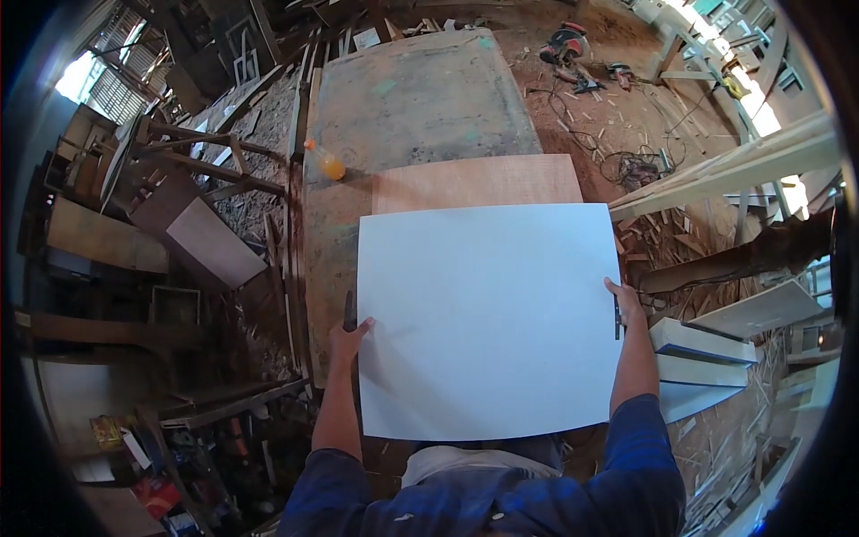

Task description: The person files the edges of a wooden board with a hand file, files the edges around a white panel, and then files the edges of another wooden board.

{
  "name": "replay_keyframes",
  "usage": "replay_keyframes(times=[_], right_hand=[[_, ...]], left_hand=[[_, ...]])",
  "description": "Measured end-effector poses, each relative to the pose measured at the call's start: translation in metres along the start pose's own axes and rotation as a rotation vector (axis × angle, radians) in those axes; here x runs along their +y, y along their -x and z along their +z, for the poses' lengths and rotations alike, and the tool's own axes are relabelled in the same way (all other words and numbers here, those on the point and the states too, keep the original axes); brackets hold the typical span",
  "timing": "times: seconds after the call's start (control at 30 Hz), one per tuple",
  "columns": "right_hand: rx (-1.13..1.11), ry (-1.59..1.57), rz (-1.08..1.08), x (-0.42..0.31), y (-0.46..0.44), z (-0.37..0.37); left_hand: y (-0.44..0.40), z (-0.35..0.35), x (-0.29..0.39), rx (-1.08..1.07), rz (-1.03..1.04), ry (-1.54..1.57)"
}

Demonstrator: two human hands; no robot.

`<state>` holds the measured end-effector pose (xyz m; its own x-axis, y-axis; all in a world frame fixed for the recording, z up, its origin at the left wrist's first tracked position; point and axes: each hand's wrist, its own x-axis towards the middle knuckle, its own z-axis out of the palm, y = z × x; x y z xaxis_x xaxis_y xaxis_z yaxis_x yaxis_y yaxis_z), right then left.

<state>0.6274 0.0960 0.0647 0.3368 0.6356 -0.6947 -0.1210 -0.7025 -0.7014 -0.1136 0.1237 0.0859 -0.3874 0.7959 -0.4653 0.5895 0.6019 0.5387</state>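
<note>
A large white panel (pixel 488 322) lies in front of me, over the near part of a worn workbench (pixel 420 89). My left hand (pixel 349 336) grips its left edge, thumb on top and fingers hidden beneath or beside it. On the right edge, my right hand (pixel 626 301) holds the panel the same way, with the thumb over the white face. Dark slide-like strips show at both side edges, one beside each hand. Beyond the panel, a reddish-brown wooden sheet (pixel 474 182) rests on the bench and is partly covered.
An orange bottle (pixel 330 165) lies on the bench at the left. Power tools (pixel 565 45) and cables are on the floor beyond, right. White box-like pieces (pixel 702 345) stand right of me. Long boards (pixel 725 170) jut in from the right. Wooden frames and scraps fill the left.
</note>
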Motion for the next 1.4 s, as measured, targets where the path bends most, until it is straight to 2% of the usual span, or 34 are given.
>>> replay_keyframes(times=[0.07,0.17,0.27,0.37,0.4,0.47,0.57,0.67,0.83,0.97,1.07,1.13,1.2,1.3,1.37,1.4], right_hand=[[-0.001,0.009,0.052,-0.003,-0.002,-0.002],[0.028,0.017,0.186,-0.013,0.001,-0.001],[-0.013,0.005,0.237,-0.01,-0.011,-0.004],[-0.068,-0.047,0.259,-0.01,-0.014,-0.007],[-0.054,-0.047,0.263,-0.007,-0.011,-0.008],[-0.024,-0.051,0.259,-0.007,-0.011,-0.006],[-0.075,-0.087,0.154,0.003,0.011,-0.003],[-0.016,-0.091,0.122,0.023,0.05,0.001],[0.098,-0.163,0.136,0.051,0.119,0.011],[0.188,-0.307,0.066,0.09,0.141,0.012],[0.23,-0.389,0.145,0.095,0.145,0.018],[0.207,-0.413,0.177,0.099,0.142,0.022],[0.211,-0.444,0.199,0.101,0.139,0.036],[0.248,-0.476,0.173,0.133,0.126,0.043],[0.224,-0.508,0.193,0.147,0.122,0.045],[0.208,-0.525,0.207,0.146,0.122,0.048]], left_hand=[[-0.006,0.006,-0.016,-0.063,-0.132,0.082],[0.005,0.006,-0.005,-0.131,-0.147,0.133],[-0.018,0.016,-0.034,-0.318,-0.219,0.212],[-0.001,0.011,-0.006,-0.344,-0.208,0.34],[0.011,0.009,0.006,-0.286,-0.204,0.326],[0.02,0.01,0.027,-0.169,-0.182,0.303],[-0.001,0.012,0.01,-0.127,-0.055,0.332],[-0.027,-0.009,0.013,-0.206,-0.136,0.197],[-0.06,-0.034,0.076,-0.316,-0.029,0.128],[-0.094,-0.019,0.122,-0.361,0.121,0.027],[-0.132,0.008,0.137,-0.372,0.215,0.044],[-0.133,0.015,0.164,-0.353,0.204,0.009],[-0.17,0.032,0.146,-0.305,0.327,-0.002],[-0.18,0.036,0.16,-0.21,0.482,-0.025],[-0.183,0.028,0.175,-0.347,0.286,-0.147],[-0.187,0.028,0.175,-0.361,0.27,-0.166]])
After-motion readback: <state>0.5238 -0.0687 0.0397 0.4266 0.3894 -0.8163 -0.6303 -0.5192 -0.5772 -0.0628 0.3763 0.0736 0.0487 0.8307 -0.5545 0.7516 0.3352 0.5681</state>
